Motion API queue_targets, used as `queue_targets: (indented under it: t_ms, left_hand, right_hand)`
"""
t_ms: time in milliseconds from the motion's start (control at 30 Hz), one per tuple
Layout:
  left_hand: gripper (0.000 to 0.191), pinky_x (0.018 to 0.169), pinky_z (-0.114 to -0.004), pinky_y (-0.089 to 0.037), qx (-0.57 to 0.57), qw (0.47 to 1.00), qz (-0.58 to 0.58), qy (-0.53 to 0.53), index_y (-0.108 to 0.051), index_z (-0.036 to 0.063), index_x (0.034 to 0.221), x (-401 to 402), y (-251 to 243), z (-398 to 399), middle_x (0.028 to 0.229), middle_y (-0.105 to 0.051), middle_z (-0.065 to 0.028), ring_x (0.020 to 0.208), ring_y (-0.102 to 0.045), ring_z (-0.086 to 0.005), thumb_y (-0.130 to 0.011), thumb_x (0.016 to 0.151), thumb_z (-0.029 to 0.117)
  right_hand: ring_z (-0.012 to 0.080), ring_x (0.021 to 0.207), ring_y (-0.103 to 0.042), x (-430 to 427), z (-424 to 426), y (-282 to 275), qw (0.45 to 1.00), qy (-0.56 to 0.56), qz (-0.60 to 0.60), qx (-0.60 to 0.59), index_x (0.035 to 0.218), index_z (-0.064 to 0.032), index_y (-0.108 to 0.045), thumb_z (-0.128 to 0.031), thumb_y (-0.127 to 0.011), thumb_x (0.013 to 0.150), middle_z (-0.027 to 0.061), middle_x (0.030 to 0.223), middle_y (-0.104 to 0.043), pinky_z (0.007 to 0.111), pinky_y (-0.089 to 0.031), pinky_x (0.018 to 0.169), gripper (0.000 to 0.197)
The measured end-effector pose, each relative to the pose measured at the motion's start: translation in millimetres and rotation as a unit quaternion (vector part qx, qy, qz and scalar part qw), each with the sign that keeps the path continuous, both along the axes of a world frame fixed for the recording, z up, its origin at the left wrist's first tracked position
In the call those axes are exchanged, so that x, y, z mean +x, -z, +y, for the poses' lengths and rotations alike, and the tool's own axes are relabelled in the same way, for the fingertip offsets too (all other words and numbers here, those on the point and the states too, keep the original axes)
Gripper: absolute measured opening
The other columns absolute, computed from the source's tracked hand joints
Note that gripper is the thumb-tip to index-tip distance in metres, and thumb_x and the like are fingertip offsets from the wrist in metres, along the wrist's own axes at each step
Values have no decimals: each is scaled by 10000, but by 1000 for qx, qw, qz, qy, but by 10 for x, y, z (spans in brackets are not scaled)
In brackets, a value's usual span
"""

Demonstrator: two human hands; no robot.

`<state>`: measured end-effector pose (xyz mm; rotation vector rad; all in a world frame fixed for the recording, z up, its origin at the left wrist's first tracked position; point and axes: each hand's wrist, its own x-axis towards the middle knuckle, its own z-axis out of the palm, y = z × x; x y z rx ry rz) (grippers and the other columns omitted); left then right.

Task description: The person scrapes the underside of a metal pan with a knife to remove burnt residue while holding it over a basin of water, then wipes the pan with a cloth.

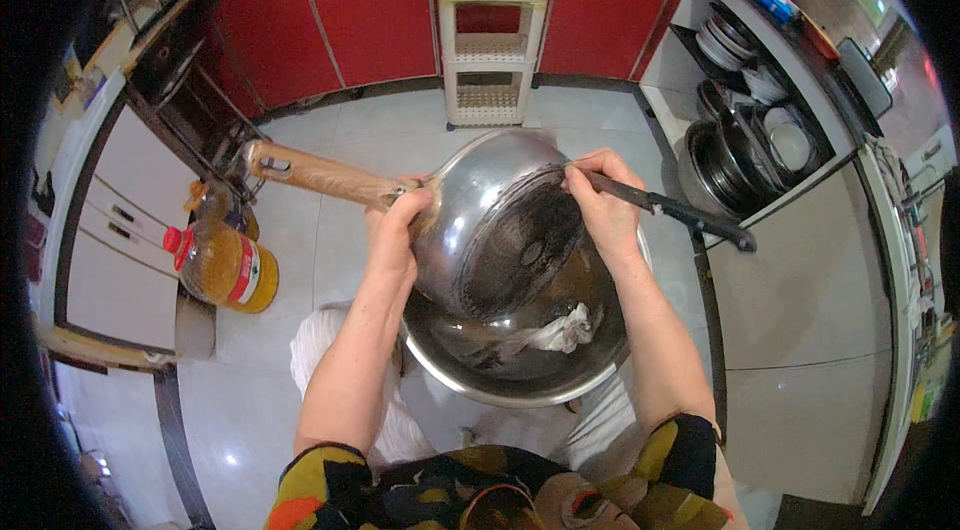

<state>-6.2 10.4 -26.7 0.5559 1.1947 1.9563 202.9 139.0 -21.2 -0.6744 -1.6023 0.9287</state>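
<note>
In the middle of the head view a steel wok (465,207) is tilted, its blackened underside facing me. My left hand (397,230) grips it where its wooden handle (322,173) meets the rim; the handle points left. My right hand (607,207) is closed on a dark-handled tool (667,209), probably a knife, whose handle points right; its working end is at the wok's base, and its blade is hard to make out. Beneath the wok is a large steel basin (517,396) with dark water and a wet whitish cloth (562,331) in it.
A large bottle of yellow cooking oil (232,267) stands on the tiled floor at left. Ahead are red cabinet doors (367,12) and a white plastic shelf rack (491,64). At right, an open cabinet holds stacked plates (724,42) and steel bowls (712,162).
</note>
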Motion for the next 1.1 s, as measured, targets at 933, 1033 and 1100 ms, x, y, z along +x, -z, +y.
queue_targets:
  t_ms: [933, 1033, 1100]
  left_hand:
    - [251, 761, -312, -486, -32, 995, -90, 3, -652, -15, 950, -279, 100, 85, 912, -636, -74, 822, -594, -174, -693, 763, 146]
    - [248, 758, -297, -473, -36, 995, -89, -4, -648, -9, 936, -249, 124, 104, 890, -626, -60, 815, -585, -165, -703, 756, 152]
    - [251, 759, -290, -466, -39, 997, -68, -15, -649, -9, 941, -248, 142, 118, 891, -628, -56, 820, -582, -160, -704, 758, 155]
  right_hand:
    - [321, 893, -591, 892, -1108, 599, 775, -201, -587, 124, 1109, -117, -681, -28, -521, 809, 137, 903, -541, 405, -481, 762, 352]
    - [320, 957, -602, 815, -1060, 677, 721, -184, -661, 93, 1173, -215, -677, -43, -582, 795, 148, 973, -538, 407, -495, 804, 427]
    - [322, 989, -600, 760, -1019, 676, 687, -204, -695, 56, 1159, -216, -684, -50, -641, 760, 154, 1014, -536, 411, -498, 823, 434]
